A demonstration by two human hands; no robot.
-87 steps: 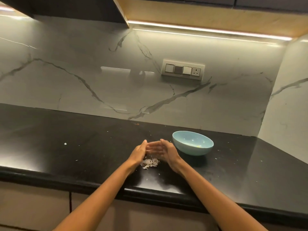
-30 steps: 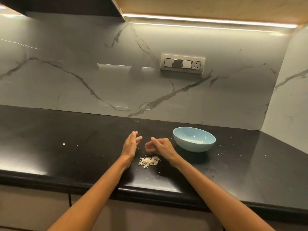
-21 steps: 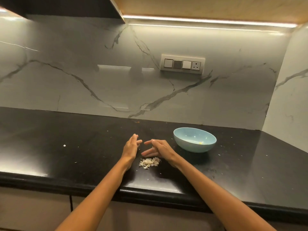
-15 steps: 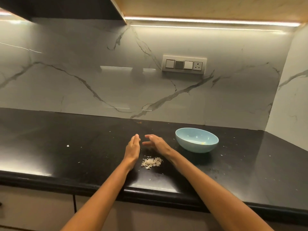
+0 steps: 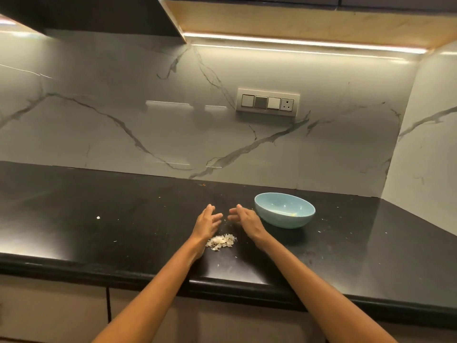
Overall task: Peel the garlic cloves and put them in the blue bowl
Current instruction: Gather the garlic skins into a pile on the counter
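Both hands hover over the black tabletop [image 5: 74,214], palms turned toward each other with a small gap between the fingertips. The left hand [image 5: 206,222] has its fingers extended and loosely spread and grasps nothing. The right hand [image 5: 244,219] is likewise released, fingers straight and relaxed, with no item visible in it.

A pile of garlic skins [image 5: 222,241] lies on the tabletop just on the person's side of the hands, close to the left wrist. Whether an unpeeled clove remains within that pile cannot be told; it reads as papery scraps. Stray flecks of skin are scattered over the surrounding surface.

The blue bowl [image 5: 284,210] stands upright just beside the right hand, on its far right side. A small pale yellowish piece rests on the bowl's inner floor toward the right; it is judged to be peeled garlic, though it is too small to confirm.

Assessment: with no clove in either hand and none plainly visible on the tabletop, the peeling step appears finished or nearly so. The hands' posture suggests brushing off residue over the waste pile.

Next move, as judged: check the pile for any missed clove; if one is found, it needs a fingertip pinch and a short carry rightward over the bowl rim.
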